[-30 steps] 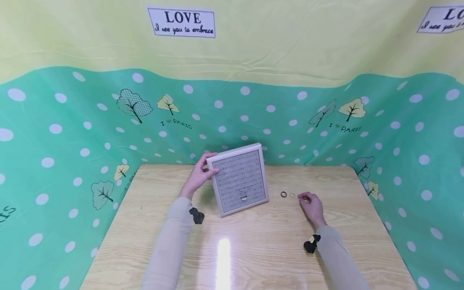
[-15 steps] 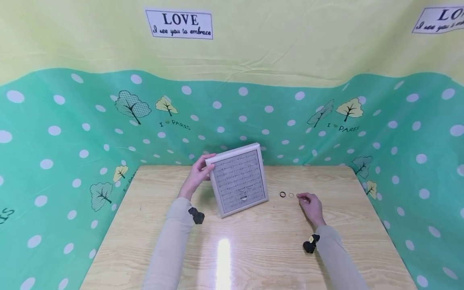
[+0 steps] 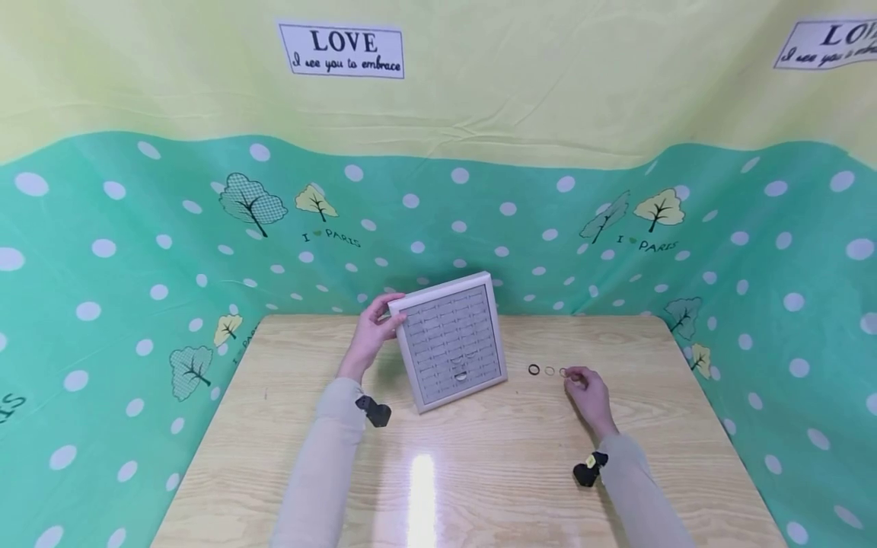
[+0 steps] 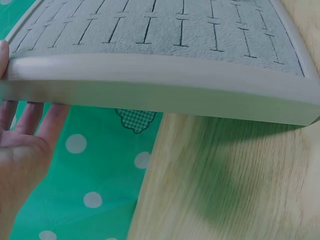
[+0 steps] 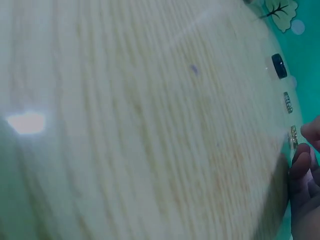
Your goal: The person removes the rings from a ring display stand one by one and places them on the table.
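My right hand (image 3: 589, 397) curls with its fingertips at the end ring (image 5: 294, 134) on the table (image 3: 493, 464); I can't tell whether they pinch it. It should be light, stiff, slippery, best taken across its band. A thin ring (image 5: 288, 102) and black ring (image 5: 279, 66) sit between it and the tilted ring tray (image 3: 445, 327), cornered in my left hand's (image 3: 370, 335) grip before dotted cloth (image 3: 425, 198).

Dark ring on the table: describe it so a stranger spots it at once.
On the wooden table, find the framed slotted tray that the left hand holds tilted. Right of it in the head view, a row of three rings runs to the right hand. The dark ring is nearest the tray, thicker than the two paler ones.
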A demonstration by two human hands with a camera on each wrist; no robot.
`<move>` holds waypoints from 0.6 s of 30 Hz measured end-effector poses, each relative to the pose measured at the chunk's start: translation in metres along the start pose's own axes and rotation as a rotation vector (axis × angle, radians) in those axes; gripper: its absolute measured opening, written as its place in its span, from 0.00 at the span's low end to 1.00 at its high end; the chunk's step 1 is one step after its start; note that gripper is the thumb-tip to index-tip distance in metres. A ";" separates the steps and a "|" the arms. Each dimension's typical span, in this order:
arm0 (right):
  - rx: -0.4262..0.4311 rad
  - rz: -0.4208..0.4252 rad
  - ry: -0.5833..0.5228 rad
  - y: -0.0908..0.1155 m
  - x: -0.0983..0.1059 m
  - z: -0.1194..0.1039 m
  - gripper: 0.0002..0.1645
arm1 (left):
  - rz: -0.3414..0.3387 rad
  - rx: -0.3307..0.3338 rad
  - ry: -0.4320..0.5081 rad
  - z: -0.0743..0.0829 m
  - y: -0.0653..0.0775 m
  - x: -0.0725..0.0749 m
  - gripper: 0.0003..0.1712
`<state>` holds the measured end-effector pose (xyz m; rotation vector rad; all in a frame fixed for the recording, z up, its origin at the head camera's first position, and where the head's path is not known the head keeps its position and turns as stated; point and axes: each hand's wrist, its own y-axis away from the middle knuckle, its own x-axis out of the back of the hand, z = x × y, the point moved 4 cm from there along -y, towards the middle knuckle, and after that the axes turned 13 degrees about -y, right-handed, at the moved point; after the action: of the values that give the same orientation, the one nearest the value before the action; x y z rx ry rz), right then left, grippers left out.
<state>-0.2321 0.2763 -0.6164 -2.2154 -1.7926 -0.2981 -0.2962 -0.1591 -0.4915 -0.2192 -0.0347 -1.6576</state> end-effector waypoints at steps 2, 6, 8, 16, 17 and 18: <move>-0.012 0.002 -0.023 0.002 -0.001 -0.002 0.14 | 0.017 -0.011 0.009 0.000 0.001 -0.001 0.24; -0.030 0.001 -0.077 0.005 -0.004 -0.009 0.16 | 0.037 -0.038 0.003 0.001 0.002 -0.003 0.23; -0.037 -0.011 -0.106 0.006 -0.007 -0.014 0.17 | 0.039 -0.044 0.000 0.002 0.002 -0.003 0.23; -0.027 -0.067 -0.188 0.008 -0.026 -0.034 0.18 | 0.018 -0.064 -0.040 0.025 0.013 -0.004 0.22; -0.022 -0.075 -0.192 0.009 -0.028 -0.038 0.17 | 0.020 -0.074 -0.062 0.029 0.014 -0.004 0.21; -0.016 -0.082 -0.197 0.010 -0.031 -0.043 0.17 | 0.023 -0.084 -0.078 0.031 0.015 -0.004 0.20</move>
<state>-0.2285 0.2315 -0.5870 -2.2543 -1.9913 -0.1138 -0.2773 -0.1520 -0.4632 -0.3472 -0.0216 -1.6291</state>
